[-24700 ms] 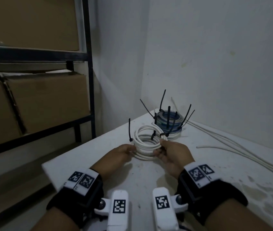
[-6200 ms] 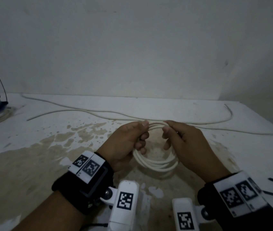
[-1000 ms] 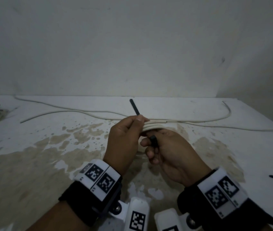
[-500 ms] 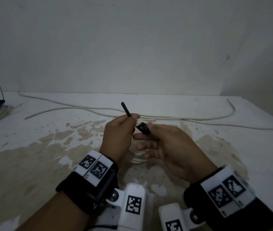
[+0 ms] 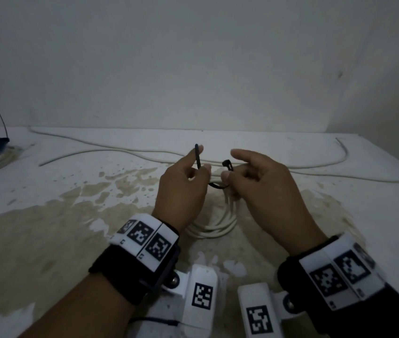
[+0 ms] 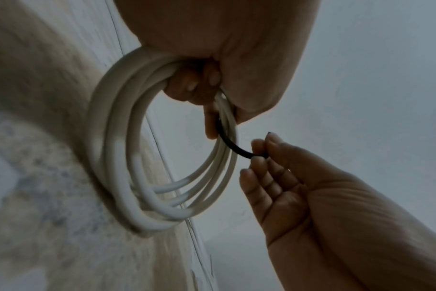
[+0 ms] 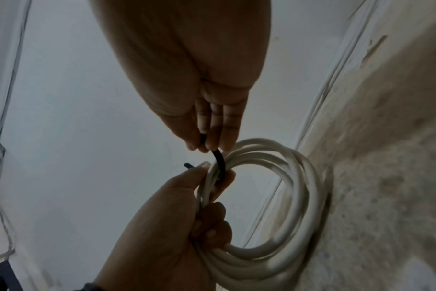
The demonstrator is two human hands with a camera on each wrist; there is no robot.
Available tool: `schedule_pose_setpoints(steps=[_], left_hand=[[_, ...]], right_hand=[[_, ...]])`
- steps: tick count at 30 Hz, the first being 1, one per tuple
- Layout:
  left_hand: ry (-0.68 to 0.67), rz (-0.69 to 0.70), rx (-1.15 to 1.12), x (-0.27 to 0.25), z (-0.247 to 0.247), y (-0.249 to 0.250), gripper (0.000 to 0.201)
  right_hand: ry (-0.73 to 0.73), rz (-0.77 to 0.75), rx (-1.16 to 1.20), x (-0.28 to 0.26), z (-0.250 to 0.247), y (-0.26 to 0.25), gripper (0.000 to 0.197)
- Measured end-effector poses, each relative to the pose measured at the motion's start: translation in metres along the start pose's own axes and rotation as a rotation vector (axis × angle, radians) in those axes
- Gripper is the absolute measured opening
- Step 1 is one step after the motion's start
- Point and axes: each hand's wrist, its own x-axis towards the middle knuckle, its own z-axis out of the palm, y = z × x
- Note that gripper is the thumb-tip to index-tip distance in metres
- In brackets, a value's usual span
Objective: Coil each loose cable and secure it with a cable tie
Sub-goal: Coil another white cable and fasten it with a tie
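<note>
No readable words, brands or numbers anywhere. Only signs: black-and-white square code markers, not decodable by eye. Two or three sit on white plate of left wristband (image 5: pixel 144 237), more on white plate of right wristband (image 5: pixel 340 272). One each on two white camera housings (image 5: pixel 202 295) below wrists. Wrist views show no text.

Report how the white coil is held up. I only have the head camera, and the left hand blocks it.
Observer: In the left wrist view, the left hand has its lower fingers curled round the white coil, gripping the strands.
Operator: Check that the cable tie really goes round the bundle.
Observer: In the right wrist view, the cable tie leaves the right hand's pinch and passes through the coil's inside. Its tip shows on the strands' far side.
</note>
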Motion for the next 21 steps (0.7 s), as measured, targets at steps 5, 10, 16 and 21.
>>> schedule_pose_setpoints(steps=[5,10,16,21], left_hand=[[-0.089,0.123,0.094,-0.003,-0.001,0.006,0.022],[-0.162,0.226,0.175,-0.009,0.0,0.014,0.041],[-0.156,0.228,0.158,-0.009,0.001,0.015,0.044],[-0.169,0.248,0.167,-0.01,0.0,0.013,0.034]], right_hand=[[0.064,-0.04,0.007,0.0,-0.002,-0.001,0.023],[0.141,-0.1,-0.01,0.0,-0.003,-0.003,0.015],[0.132,-0.094,-0.019,0.001,-0.002,-0.001,0.013],[0.115,-0.096,-0.057,0.0,-0.003,-0.001,0.017]])
